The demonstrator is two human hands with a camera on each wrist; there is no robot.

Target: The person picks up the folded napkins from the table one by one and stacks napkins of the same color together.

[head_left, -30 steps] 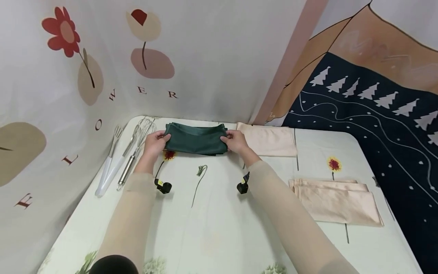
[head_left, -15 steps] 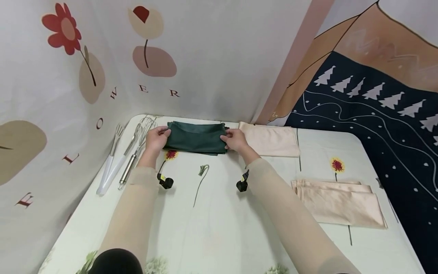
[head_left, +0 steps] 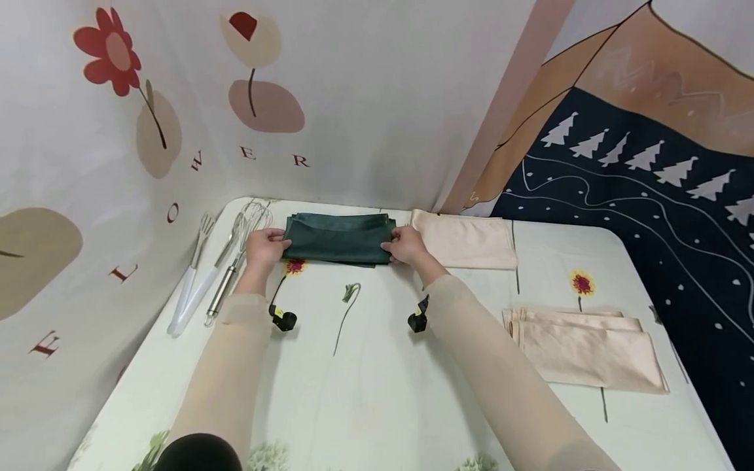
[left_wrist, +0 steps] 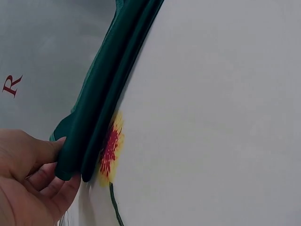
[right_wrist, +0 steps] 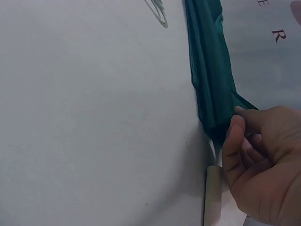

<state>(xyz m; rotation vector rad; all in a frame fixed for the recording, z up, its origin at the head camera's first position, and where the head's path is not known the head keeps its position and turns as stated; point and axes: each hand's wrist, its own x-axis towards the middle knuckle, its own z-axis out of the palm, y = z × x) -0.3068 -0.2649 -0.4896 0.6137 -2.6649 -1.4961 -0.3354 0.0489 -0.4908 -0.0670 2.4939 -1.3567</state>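
A folded dark green cloth (head_left: 338, 239) lies along the far side of the table. My left hand (head_left: 265, 250) holds its left end, thumb on one side and fingers on the other; the left wrist view has this hand (left_wrist: 33, 176) and the cloth's layered edge (left_wrist: 101, 94). At the opposite end my right hand (head_left: 406, 245) pinches the near corner. Close up in the right wrist view, thumb and forefinger of the right hand (right_wrist: 263, 160) meet at the green cloth (right_wrist: 211, 70).
Left of the cloth lie a whisk (head_left: 226, 281), a white-handled fork (head_left: 191, 268) and another white-handled utensil (head_left: 203, 291). A folded pale pink cloth (head_left: 468, 242) sits right of the green one. More folded pink cloth (head_left: 583, 350) lies nearer. Printed curtains stand behind the table.
The left hand has shifted slightly nearer along the green cloth's left end. The cloth's upper layer lies flatter and its right end shows more. The right hand has barely moved.
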